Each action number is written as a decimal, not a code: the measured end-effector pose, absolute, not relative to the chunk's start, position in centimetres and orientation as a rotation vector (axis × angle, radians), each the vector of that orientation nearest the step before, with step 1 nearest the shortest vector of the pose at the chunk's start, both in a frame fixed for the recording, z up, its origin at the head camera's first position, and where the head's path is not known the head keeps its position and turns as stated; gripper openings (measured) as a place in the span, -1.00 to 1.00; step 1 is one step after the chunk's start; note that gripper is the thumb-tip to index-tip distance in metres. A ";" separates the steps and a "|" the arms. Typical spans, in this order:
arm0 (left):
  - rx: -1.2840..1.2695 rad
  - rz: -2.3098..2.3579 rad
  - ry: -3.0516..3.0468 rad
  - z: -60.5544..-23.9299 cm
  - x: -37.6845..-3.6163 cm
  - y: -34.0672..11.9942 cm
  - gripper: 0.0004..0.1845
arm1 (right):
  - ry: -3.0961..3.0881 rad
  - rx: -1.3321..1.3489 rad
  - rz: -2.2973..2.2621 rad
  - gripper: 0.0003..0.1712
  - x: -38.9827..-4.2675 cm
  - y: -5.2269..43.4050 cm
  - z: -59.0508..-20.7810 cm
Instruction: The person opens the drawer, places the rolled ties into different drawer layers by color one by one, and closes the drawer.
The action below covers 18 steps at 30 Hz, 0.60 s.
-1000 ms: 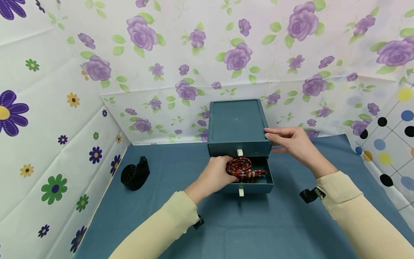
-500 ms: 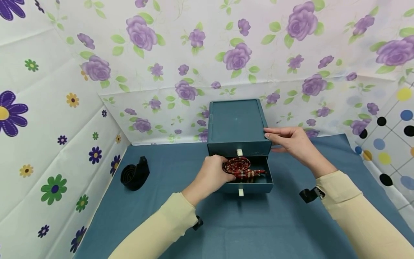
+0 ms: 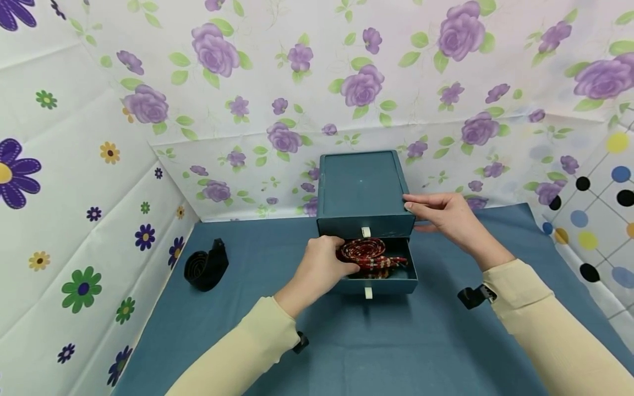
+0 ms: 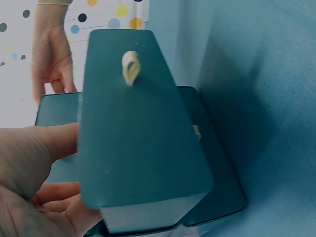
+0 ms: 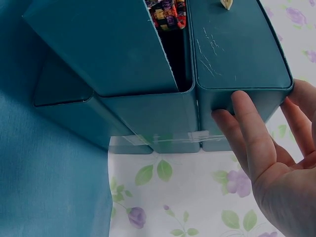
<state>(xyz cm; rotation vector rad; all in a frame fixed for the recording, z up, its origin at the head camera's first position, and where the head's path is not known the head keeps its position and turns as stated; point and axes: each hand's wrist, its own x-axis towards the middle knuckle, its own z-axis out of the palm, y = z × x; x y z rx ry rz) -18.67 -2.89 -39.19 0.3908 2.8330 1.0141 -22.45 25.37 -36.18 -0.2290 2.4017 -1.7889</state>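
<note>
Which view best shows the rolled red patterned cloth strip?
Head view: the strip shows its coil and one end inside the open teal drawer. Right wrist shows only a patch past the drawer's side; left wrist, none.

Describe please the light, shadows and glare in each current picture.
Head view: bright, even light, a soft shadow under the open drawer on the blue cloth; left wrist view: dimmer, bluish, cloth shadowed at right; right wrist view: also dim, part of the drawer's inside nearly black; no strong glare anywhere.
</note>
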 end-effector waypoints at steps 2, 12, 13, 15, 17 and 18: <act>0.415 1.037 2.853 -38.9 -18.3 -3.2 -0.40 | 2.399 -0.229 -1.791 -0.47 -22.4 25.4 -36.2; 0.678 1.456 2.795 -38.5 -16.2 -4.3 -0.67 | 2.408 -0.236 -1.785 -0.46 -22.5 25.3 -36.1; 0.683 1.497 2.753 -38.6 -16.1 -4.3 -0.71 | 2.407 -0.232 -1.786 -0.46 -22.5 25.3 -36.2; 0.679 1.563 2.668 -38.7 -15.6 -4.2 -0.76 | 2.406 -0.226 -1.787 -0.46 -22.4 25.3 -36.2; 0.663 1.616 2.580 -38.7 -15.2 -4.1 -0.79 | 2.405 -0.226 -1.789 -0.46 -22.4 25.2 -36.2; 0.648 1.635 2.543 -38.7 -14.9 -4.1 -0.80 | 2.405 -0.227 -1.790 -0.46 -22.4 25.2 -36.2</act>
